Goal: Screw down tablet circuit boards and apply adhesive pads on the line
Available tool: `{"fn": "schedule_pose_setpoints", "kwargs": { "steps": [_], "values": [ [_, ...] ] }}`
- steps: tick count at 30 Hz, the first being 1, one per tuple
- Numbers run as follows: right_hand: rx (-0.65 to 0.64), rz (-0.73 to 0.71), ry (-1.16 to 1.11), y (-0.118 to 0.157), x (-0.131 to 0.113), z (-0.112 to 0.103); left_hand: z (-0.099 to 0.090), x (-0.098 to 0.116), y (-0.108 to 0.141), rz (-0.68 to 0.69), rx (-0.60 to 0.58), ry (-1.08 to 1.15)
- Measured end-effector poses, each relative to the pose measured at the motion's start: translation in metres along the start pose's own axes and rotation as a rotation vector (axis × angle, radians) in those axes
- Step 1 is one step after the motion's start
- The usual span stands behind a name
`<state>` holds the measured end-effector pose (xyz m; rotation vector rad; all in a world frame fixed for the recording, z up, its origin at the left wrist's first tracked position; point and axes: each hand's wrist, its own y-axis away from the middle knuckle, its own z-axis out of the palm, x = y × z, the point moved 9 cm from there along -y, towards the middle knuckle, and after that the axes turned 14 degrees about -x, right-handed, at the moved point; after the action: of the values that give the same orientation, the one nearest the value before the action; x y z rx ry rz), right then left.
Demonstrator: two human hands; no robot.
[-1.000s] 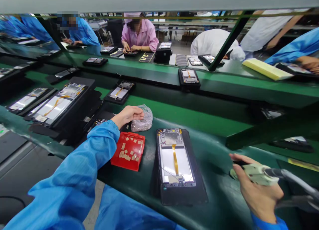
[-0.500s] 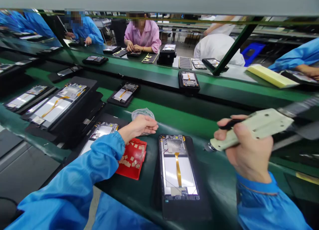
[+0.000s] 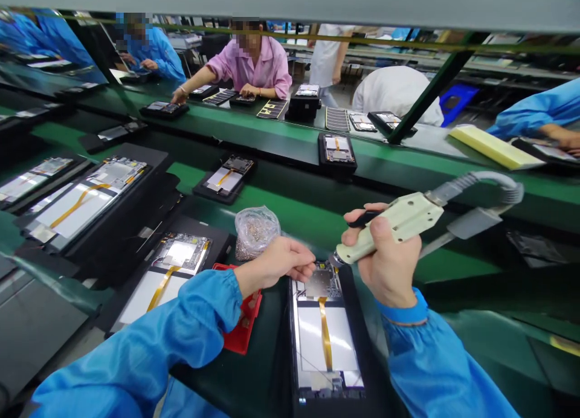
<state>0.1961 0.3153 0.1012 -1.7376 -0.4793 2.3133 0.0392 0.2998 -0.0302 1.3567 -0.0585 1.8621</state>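
My right hand (image 3: 393, 261) is wrapped round a pale green power tool (image 3: 389, 228), its tip pointing down-left at the upper right corner of an opened tablet (image 3: 326, 333). That tablet has a white battery and an orange ribbon, and lies on a black pad. Over its top left edge is my left hand (image 3: 281, 262), fingers pinched together; what is between them, if anything, is too small to make out. Behind my left wrist sits a clear plastic bag (image 3: 257, 228) of small parts. A red tray (image 3: 240, 333) is partly hidden under my left forearm.
More opened tablets on black pads lie at the left (image 3: 90, 194) and beside the red tray (image 3: 176, 258). Another tablet (image 3: 226, 176) rests on the green belt (image 3: 290, 215). People sit across the line, one in a pink top (image 3: 267, 67). A cable (image 3: 489, 176) arches from the tool.
My left hand has moved right, off the bag and over the tablet's top edge. My right hand has brought the tool left to the tablet's corner. The person in pink has reached out to a tablet.
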Motion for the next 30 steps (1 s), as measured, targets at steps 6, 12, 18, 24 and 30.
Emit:
{"fn": "schedule_pose_setpoints", "kwargs": {
  "steps": [6, 12, 18, 24, 30],
  "values": [
    [0.026, -0.058, -0.051, 0.001, 0.005, 0.002, 0.015, 0.010, 0.001, 0.155, 0.030, -0.524],
    [0.030, -0.044, -0.043, 0.000, 0.009, -0.001, 0.022, 0.022, 0.006, 0.231, 0.046, -0.733],
    [0.064, -0.078, -0.056, 0.001, 0.004, -0.005, 0.023, 0.018, 0.004, 0.224, 0.021, -0.735],
    [0.051, -0.062, -0.066, 0.002, 0.007, -0.001, 0.025, 0.015, 0.002, 0.249, 0.010, -0.800],
    [0.013, -0.079, -0.074, 0.003, 0.008, 0.002, 0.026, 0.015, 0.001, 0.226, 0.006, -0.842]
  ]
}}
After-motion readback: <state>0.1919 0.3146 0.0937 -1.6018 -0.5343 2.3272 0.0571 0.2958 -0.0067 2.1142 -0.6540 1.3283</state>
